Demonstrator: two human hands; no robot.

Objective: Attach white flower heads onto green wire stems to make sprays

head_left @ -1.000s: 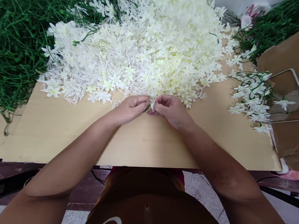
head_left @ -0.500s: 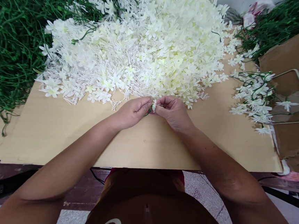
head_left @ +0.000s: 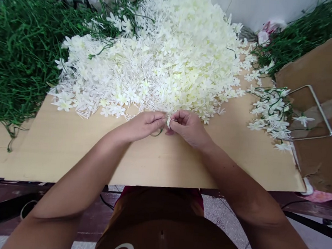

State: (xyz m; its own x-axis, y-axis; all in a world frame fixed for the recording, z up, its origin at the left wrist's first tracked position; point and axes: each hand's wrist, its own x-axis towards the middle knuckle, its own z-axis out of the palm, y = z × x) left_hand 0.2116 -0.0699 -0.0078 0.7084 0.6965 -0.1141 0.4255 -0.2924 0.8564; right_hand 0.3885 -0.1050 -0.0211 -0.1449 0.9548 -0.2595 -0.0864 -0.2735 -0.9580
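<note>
My left hand [head_left: 146,126] is closed in a pinch on a green plastic stem [head_left: 160,132], which curves out below its fingertips. Close against it, my right hand [head_left: 191,130] pinches a small white artificial flower [head_left: 168,121]. The two sets of fingertips nearly meet over the near edge of a large heap of white artificial flowers [head_left: 186,56]. Fingers partly cover the spot where flower and stem come together, so I cannot tell whether they are joined.
Green plastic stems [head_left: 21,50] are piled at the left, with more stems [head_left: 313,36] at the back right. Stemmed white flowers [head_left: 274,110] lie by a bent metal rod [head_left: 320,105] and a cardboard box [head_left: 326,154]. All this surrounds a wooden tabletop [head_left: 162,167].
The view has tilted up slightly, showing more wall behind the heap. Both hands stay together at the same spot, and more of the stem's curve shows below my left fingers.
</note>
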